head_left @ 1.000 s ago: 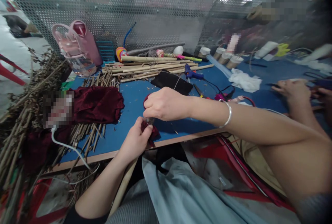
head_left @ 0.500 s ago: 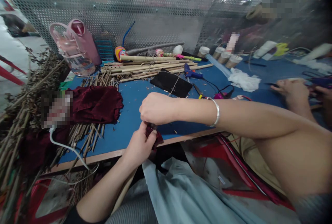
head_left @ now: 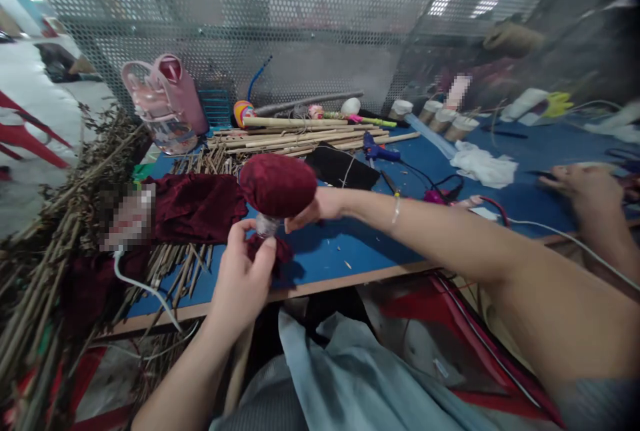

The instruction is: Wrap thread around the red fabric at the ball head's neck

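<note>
A round bundle covered in dark red cloth [head_left: 278, 184] stands upright, gathered at a neck with a pale, shiny wrapping [head_left: 267, 227]. Loose cloth flares out below that neck. My left hand [head_left: 245, 271] is closed around it, thumb in front and fingers on the far side. A wooden stick [head_left: 240, 368] runs down beneath this hand. My right hand [head_left: 323, 206] is at the right side of the bundle, close to the neck, its fingers curled and partly hidden behind the cloth; what they pinch cannot be made out.
Dark red cloth [head_left: 197, 208] lies to the left on cut stems. Thin sticks [head_left: 310, 138], black cloth [head_left: 345, 168] and a blue glue gun [head_left: 377, 149] lie beyond my hands. A pink bottle [head_left: 185, 94] stands back left. Another person's hand [head_left: 587, 184] is at far right.
My right hand has moved off the top of my left hand to the bundle's right side. The red bundle now shows upright above my left hand, which has shifted slightly left.
</note>
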The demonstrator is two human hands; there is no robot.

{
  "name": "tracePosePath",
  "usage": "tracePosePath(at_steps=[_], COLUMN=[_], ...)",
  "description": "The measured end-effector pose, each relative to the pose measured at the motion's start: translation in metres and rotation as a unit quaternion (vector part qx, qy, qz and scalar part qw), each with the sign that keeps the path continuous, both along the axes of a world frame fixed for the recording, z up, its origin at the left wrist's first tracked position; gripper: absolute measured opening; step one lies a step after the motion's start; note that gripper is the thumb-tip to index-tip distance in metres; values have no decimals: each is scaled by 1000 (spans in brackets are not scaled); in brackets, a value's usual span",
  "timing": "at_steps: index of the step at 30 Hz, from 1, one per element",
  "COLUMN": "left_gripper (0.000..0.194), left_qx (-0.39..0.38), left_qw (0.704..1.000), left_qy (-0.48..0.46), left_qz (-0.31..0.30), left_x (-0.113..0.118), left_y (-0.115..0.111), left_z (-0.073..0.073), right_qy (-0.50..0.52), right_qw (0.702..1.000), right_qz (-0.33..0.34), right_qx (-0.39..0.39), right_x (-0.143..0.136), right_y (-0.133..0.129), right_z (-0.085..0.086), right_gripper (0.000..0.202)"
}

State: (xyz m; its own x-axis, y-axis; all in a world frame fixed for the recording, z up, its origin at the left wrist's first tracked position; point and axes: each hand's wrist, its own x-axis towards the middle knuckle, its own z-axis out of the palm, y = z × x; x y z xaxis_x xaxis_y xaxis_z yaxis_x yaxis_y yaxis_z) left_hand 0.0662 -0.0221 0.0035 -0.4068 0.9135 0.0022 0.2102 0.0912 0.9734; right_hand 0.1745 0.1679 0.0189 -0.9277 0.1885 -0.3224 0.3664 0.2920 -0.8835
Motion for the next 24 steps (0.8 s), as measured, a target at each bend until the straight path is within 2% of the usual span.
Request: tracePosePath(at_steps=[2, 5, 9, 13, 15, 17, 19, 21, 24], left_gripper=[23, 21, 18, 17, 17, 17, 16, 15, 16], left_qx=[-34, -47, -40, -50, -59, -70, -78, -76, -65], left_qw=[999, 999, 999, 998, 997, 995, 993, 993, 993], left_qy=[-20, -26, -31, -24, 3, 36, 59, 58, 31], left_qz=[23, 7, -13, -42, -52, -54, -60, -72, -93], left_x=[-7, -5, 6, 11, 11, 12, 13, 16, 22], left_y=[10, 18, 18, 16, 17, 20, 22, 23, 23], left_z=[-11, -25, -25, -26, -30, -34, -35, -34, -30], right_qy=[44, 113, 157, 111, 60, 26, 25, 45, 60], right_qw=[998, 981, 959, 944, 908, 849, 800, 775, 759], right_qz=[-12, 11, 33, 69, 105, 150, 192, 221, 219], right_qx=[47, 155, 234, 301, 400, 505, 568, 590, 610], right_x=[11, 26, 39, 47, 49, 49, 46, 41, 33], right_y=[-14, -35, -49, -54, -59, -65, -69, -68, -60], right_z=[-8, -7, 5, 19, 29, 40, 49, 56, 61], right_gripper=[26, 22, 18, 19, 18, 17, 18, 21, 27])
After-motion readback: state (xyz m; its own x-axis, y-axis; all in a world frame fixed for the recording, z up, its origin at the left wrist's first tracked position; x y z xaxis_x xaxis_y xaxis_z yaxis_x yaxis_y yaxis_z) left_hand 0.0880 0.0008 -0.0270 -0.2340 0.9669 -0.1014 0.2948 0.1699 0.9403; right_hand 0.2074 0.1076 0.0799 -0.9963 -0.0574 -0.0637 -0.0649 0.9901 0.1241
